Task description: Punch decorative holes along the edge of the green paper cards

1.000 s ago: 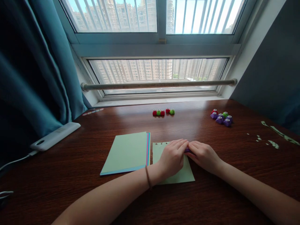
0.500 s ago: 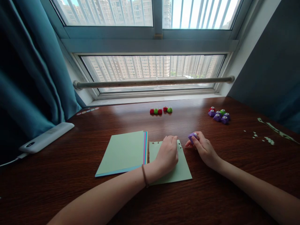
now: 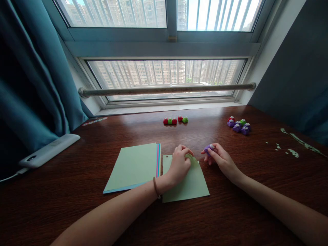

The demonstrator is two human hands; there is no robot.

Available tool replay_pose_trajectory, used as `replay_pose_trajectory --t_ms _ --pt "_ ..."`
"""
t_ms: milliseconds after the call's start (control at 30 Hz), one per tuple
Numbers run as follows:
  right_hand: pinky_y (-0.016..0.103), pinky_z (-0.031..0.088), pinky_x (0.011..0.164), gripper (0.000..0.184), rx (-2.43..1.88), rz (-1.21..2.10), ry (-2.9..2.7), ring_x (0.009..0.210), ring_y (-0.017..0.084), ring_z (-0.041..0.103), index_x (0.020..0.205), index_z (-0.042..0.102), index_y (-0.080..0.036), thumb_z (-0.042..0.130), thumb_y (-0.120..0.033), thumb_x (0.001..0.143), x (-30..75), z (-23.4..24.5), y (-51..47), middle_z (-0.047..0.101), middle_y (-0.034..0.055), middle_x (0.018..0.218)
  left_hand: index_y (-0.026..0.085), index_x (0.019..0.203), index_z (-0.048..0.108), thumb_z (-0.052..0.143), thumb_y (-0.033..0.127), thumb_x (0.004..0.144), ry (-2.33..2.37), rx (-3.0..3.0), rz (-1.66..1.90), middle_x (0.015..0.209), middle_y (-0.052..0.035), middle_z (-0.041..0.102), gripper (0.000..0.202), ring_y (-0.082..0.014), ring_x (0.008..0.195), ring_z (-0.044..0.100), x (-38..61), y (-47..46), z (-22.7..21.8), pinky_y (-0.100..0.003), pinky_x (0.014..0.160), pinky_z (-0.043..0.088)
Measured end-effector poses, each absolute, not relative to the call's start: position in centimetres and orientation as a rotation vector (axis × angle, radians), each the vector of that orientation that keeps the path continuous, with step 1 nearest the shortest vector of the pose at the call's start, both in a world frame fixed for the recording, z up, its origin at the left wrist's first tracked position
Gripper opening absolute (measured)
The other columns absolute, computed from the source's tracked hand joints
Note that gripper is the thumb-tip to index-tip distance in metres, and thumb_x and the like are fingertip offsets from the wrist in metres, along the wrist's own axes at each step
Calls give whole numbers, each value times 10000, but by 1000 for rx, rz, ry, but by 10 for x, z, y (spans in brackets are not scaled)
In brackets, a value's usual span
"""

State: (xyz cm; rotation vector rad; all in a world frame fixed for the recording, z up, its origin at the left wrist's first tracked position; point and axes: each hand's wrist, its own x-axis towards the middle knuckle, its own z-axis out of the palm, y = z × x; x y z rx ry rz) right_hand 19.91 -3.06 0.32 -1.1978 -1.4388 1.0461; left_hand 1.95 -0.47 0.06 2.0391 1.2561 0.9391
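A light green sheet of paper lies on the table in front of me, with small punched holes along its far edge. My left hand pinches that far edge, which is lifted and curls up under the fingers. Just right of the sheet, my right hand holds a small purple craft punch between thumb and fingers, apart from the paper. Left of the sheet rests a stack of coloured paper, light green on top with blue and pink edges showing.
Red and green punches stand in a row near the window. A cluster of mostly purple punches sits at the back right. Paper scraps and a cut strip lie far right. A white power strip is by the curtain.
My left hand has shifted slightly left, and the sheet's far edge, flat before, now bends upward in its fingers. The purple punch has tilted a little in my right hand.
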Motion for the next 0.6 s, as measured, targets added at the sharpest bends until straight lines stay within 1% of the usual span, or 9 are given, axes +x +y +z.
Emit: replay_pose_trajectory --t_ms 33,100,167,233,433,533,600 --pt "265 449 561 245 -1180 1086 -1431 637 139 569 880 428 -181 402 -424 884 199 4 -31 639 76 888 175 678 551 365 1 629 1259 2020 949 829 -32 491 259 -182 877 447 19 -4 1 -323 829 369" --pt "283 455 627 242 -1183 1070 -1495 683 153 588 871 439 -182 369 -411 900 197 8 -33 648 70 848 168 615 511 369 2 621 1266 1976 980 773 -26 501 219 -182 844 443 19 -2 0 -315 800 364" --pt "291 438 695 220 -1214 957 -1641 720 158 593 876 456 -186 359 -381 911 196 13 -36 656 54 807 165 588 483 371 6 622 1261 1939 1009 735 -22 499 198 -178 811 443 18 0 0 -305 768 363" --pt "293 421 726 199 -1242 843 -1786 753 164 594 889 468 -190 356 -354 915 195 17 -40 653 49 821 166 584 475 374 12 628 1251 1924 1024 717 -20 495 188 -174 791 444 18 1 -1 -296 743 364" --pt "289 411 681 188 -1376 574 -2027 738 188 580 858 465 -194 361 -344 901 196 19 -44 615 46 783 168 593 483 383 22 629 1244 1931 1026 721 -13 505 181 -167 786 449 18 2 -2 -288 745 363" --pt "286 405 650 201 -1492 400 -2062 706 197 576 828 464 -196 365 -359 891 200 19 -41 600 45 741 169 605 494 389 30 635 1254 1933 1018 728 -12 510 178 -168 788 449 18 2 -1 -290 754 364" --pt "280 410 631 215 -1583 339 -2026 691 200 589 840 474 -198 362 -376 888 208 20 -38 611 44 735 170 612 498 391 35 643 1265 1932 1014 734 -12 515 174 -169 791 450 18 2 -1 -294 760 365"
